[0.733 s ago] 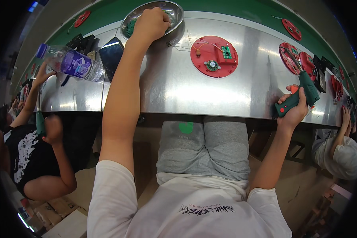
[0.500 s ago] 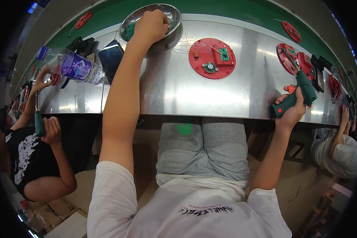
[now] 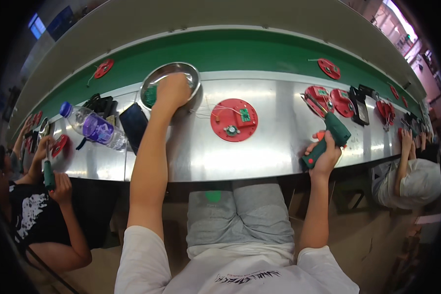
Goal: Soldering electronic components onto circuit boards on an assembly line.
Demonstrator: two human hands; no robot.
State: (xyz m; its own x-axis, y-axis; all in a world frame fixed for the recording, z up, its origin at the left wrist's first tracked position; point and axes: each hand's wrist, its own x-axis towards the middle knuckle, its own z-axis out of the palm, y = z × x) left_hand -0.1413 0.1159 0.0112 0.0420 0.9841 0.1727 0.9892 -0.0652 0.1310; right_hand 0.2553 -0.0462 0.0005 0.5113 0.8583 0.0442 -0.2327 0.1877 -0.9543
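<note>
My left hand reaches into a round metal bowl at the far side of the bench. Its fingers are bunched and point down; the fingertips are hidden, so what they hold does not show. Green small parts lie in the bowl beside it. In my right hand is a dark green soldering gun with an orange trigger and a thin metal tip pointing away. Between my hands lies a round red plastic disc carrying a green circuit board, a round metal-and-green component and loose thin wires.
A black phone and a purple-labelled water bottle lie left of my forearm. More red discs sit near the soldering gun's tip, beside black parts. Co-workers sit at left and right. A green strip runs behind the metal bench.
The view has tilted up, so the bench sits lower in the picture. My left hand remains in the bowl, and my right hand still holds the soldering gun.
</note>
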